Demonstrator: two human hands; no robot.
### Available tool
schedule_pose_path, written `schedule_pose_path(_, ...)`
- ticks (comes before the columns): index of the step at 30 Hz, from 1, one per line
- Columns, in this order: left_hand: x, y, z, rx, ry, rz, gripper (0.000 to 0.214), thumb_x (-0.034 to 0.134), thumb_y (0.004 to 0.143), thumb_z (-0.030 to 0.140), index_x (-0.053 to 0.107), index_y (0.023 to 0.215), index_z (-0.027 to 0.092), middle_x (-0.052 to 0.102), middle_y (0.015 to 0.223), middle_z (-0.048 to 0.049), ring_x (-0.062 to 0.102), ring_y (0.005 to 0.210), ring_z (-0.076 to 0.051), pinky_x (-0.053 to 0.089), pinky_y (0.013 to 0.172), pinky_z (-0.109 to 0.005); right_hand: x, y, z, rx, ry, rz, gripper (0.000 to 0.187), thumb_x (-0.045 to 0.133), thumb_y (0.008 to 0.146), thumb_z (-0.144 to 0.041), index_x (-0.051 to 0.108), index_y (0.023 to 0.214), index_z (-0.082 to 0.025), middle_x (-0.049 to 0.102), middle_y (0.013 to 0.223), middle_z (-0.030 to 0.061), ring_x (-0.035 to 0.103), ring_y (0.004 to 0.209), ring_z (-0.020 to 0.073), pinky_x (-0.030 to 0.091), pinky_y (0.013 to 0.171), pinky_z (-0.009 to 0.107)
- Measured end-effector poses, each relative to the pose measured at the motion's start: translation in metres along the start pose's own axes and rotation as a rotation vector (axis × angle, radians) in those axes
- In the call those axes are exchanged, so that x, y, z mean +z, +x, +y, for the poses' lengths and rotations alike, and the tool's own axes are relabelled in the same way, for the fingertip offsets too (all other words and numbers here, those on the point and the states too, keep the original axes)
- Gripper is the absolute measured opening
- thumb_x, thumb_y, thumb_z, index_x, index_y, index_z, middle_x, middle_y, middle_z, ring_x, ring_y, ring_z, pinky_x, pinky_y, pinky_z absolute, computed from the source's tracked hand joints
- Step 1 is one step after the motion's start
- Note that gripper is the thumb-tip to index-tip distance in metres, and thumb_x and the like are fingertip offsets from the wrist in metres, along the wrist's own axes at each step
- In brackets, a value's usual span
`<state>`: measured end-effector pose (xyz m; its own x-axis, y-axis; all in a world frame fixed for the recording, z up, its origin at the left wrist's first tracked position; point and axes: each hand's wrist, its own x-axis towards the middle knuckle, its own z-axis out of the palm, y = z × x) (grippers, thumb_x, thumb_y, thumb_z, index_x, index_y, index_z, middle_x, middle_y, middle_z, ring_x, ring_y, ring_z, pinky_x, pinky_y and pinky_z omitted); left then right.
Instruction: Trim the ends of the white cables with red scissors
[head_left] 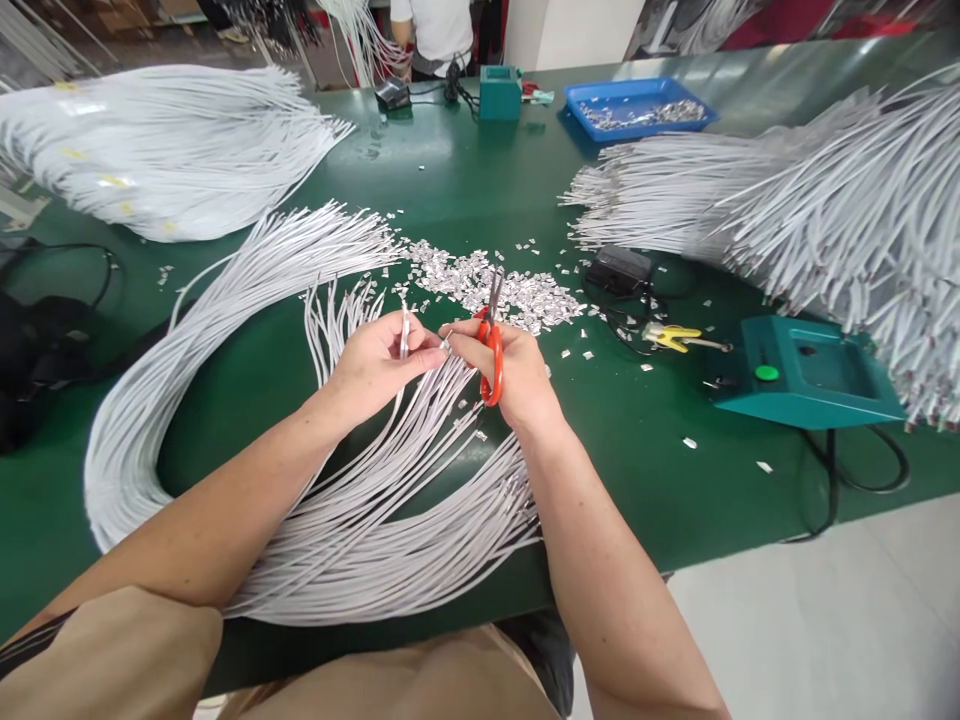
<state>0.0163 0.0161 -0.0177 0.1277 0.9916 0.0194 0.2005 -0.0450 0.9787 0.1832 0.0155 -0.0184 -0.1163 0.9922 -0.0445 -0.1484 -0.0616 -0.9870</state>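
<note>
My left hand (382, 362) is closed around the end of a white cable (405, 332), which points up between the fingers. My right hand (517, 370) has red-handled scissors (491, 362) hooked in it, blades pointing up and away. Its thumb and fingertip meet my left fingertips at a small silvery piece (445, 345), too small to make out fully. Just beyond the hands lies a heap of small silvery-white pieces (495, 290). A curved bundle of white cables (142, 440) loops round to the left and under my forearms.
More white cable bundles (165, 150) lie at the far left and right. A teal box with a green button (810, 375) stands at right, near a yellow-handled clip (671, 337) and a black adapter (619, 270). Farther back are a blue tray (637, 108) and a person (442, 35).
</note>
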Motion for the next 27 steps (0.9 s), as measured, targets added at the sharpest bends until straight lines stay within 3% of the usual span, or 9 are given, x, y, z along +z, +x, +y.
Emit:
schedule_pose_path(7,0.002,-0.001,0.002,0.029,0.027,0.019,0.035,0.074,0.067,0.023,0.039,0.065,0.021,0.064,0.075,0.0004,0.061,0.071,-0.014,0.050,0.070,-0.029,0.002,0.003,0.006,-0.009,0.016,0.005,0.008,0.068,0.071,-0.027,0.070,0.070,-0.020,0.064,0.071,-0.0036,0.053,0.066,0.0097,0.043,0.069,0.026)
schedule_pose_path(11,0.006,-0.004,0.009,0.123,0.199,0.143,0.036,0.072,0.066,0.019,0.037,0.062,0.021,0.063,0.072,0.0018,0.056,0.066,-0.012,0.045,0.063,-0.026,0.007,0.001,0.009,-0.021,-0.072,0.044,0.010,0.064,0.071,-0.028,0.067,0.072,-0.018,0.061,0.069,-0.0029,0.052,0.064,0.0110,0.042,0.065,0.027)
schedule_pose_path(14,0.007,-0.004,0.011,0.136,0.255,0.202,0.035,0.073,0.065,0.018,0.038,0.061,0.021,0.062,0.069,0.0021,0.053,0.063,-0.011,0.042,0.059,-0.025,0.009,-0.001,0.011,-0.209,-0.329,0.110,0.008,0.058,0.074,-0.024,0.063,0.073,-0.019,0.058,0.069,-0.0015,0.050,0.064,0.0129,0.042,0.065,0.028)
schedule_pose_path(18,0.005,-0.002,0.010,0.001,0.071,0.153,0.040,0.080,0.059,0.021,0.040,0.059,0.020,0.062,0.066,0.0018,0.056,0.061,-0.012,0.042,0.057,-0.025,0.009,-0.002,0.012,-0.569,-0.698,0.163,0.008,0.054,0.071,-0.015,0.052,0.065,-0.020,0.056,0.071,0.0010,0.049,0.074,0.0167,0.041,0.075,0.033)
schedule_pose_path(20,0.003,-0.001,0.008,-0.062,-0.028,0.130,0.041,0.081,0.057,0.022,0.039,0.059,0.020,0.061,0.065,0.0018,0.057,0.061,-0.012,0.042,0.058,-0.025,0.009,-0.003,0.012,-0.537,-0.693,0.170,0.009,0.055,0.071,-0.016,0.051,0.065,-0.021,0.056,0.070,0.0006,0.049,0.072,0.0163,0.041,0.072,0.032)
schedule_pose_path(22,0.003,0.000,0.006,-0.107,-0.097,0.121,0.042,0.080,0.058,0.023,0.039,0.059,0.020,0.060,0.063,0.0027,0.056,0.059,-0.011,0.042,0.059,-0.025,0.011,-0.004,0.011,-0.390,-0.577,0.166,0.006,0.056,0.072,-0.018,0.053,0.067,-0.021,0.055,0.068,-0.0007,0.047,0.066,0.0144,0.040,0.064,0.029)
schedule_pose_path(24,0.002,0.002,0.005,-0.088,-0.074,0.176,0.041,0.080,0.058,0.023,0.039,0.060,0.020,0.060,0.063,0.0038,0.055,0.059,-0.010,0.042,0.059,-0.025,0.013,-0.006,0.010,-0.276,-0.440,0.129,0.004,0.057,0.071,-0.019,0.056,0.067,-0.020,0.055,0.067,-0.0017,0.047,0.062,0.0127,0.039,0.060,0.027)
schedule_pose_path(27,0.001,0.003,0.006,-0.023,0.002,0.234,0.038,0.079,0.058,0.022,0.041,0.062,0.020,0.060,0.063,0.0048,0.055,0.060,-0.010,0.043,0.062,-0.024,0.015,-0.007,0.007,-0.231,-0.235,0.063,0.009,0.061,0.071,-0.021,0.058,0.063,-0.019,0.054,0.066,-0.0025,0.046,0.062,0.0112,0.039,0.061,0.026)
